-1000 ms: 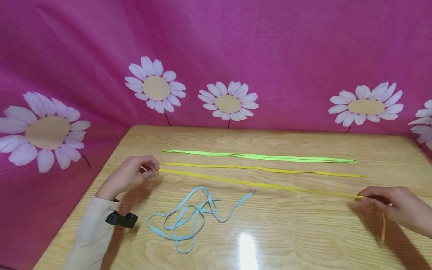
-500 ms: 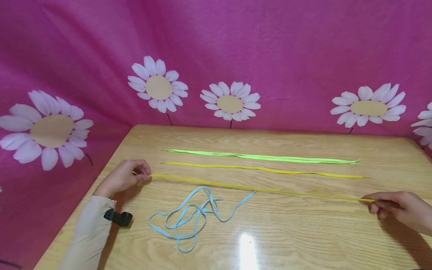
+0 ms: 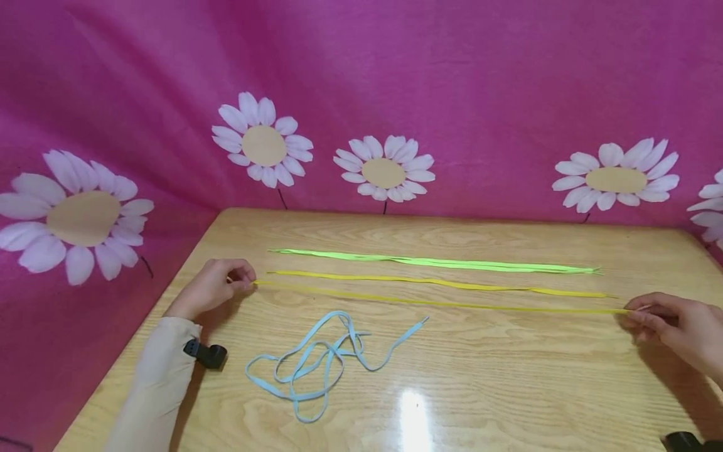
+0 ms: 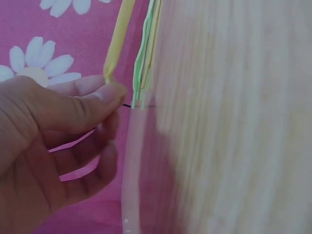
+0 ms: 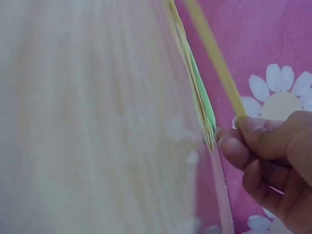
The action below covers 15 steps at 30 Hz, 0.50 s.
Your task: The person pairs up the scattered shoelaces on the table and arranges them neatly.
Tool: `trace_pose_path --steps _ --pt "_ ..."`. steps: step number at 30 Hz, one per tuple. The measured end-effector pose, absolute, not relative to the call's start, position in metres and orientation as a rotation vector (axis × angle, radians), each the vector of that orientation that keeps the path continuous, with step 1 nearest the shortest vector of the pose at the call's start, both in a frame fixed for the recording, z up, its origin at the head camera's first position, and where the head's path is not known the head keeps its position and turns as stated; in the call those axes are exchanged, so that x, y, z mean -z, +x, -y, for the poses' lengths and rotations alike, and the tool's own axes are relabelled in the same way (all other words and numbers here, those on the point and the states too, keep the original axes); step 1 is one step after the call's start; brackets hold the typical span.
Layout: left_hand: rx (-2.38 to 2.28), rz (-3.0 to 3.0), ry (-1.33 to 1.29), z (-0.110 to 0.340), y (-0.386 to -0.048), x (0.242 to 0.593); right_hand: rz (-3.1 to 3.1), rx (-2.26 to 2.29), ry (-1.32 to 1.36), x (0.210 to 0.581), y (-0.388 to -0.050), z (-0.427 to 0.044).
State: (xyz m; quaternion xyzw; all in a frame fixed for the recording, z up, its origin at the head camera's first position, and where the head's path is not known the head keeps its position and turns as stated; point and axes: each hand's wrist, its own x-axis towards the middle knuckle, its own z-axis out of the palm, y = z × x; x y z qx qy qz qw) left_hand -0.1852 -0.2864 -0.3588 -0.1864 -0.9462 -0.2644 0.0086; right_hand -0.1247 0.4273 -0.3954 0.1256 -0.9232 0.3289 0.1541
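Stretched yellow lace pinched by left grip and right grip, seemingly near ends, view blurred; judged light, soft; best held there.

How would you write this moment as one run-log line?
left hand: pinches yellow lace | right hand: pinches same lace | span: nearly straight between hands | on table: second yellow lace, green strands, looped blue lace

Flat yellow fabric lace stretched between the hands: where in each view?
Head: flat yellow fabric lace, mid-picture, stretched from left hand to right hand.
Left wrist: upper left of centre, reaching the top edge.
Right wrist: upper right of centre, reaching the top edge.
Shared landmark: bright green flat fabric strands.
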Motion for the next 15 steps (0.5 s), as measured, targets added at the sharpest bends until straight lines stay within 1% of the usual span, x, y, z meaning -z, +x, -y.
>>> trace_pose_path --steps 3,4,6,11,13,15 --pt "0.843 2.935 -0.541 0.283 -0.196 0.361 2.734 -0.739 0.227 0.394 -0.133 -0.425" --pt "0.867 2.930 -0.525 0.282 -0.199 0.362 2.756 -0.737 0.179 0.394 -0.136 -0.426" --pt "0.922 2.925 -0.497 0.281 -0.204 0.366 2.790 -0.850 0.114 0.397 -0.143 -0.429" --pt "0.990 2.908 -0.406 0.280 -0.211 0.375 2.755 -1.464 -0.041 0.410 -0.155 -0.445" --pt "0.984 2.893 -0.390 0.279 -0.214 0.376 2.724 -1.573 -0.096 0.413 -0.157 -0.450" --pt "0.962 2.879 -0.377 0.279 -0.216 0.376 2.733 -1.561 -0.131 0.414 -0.159 -0.452"
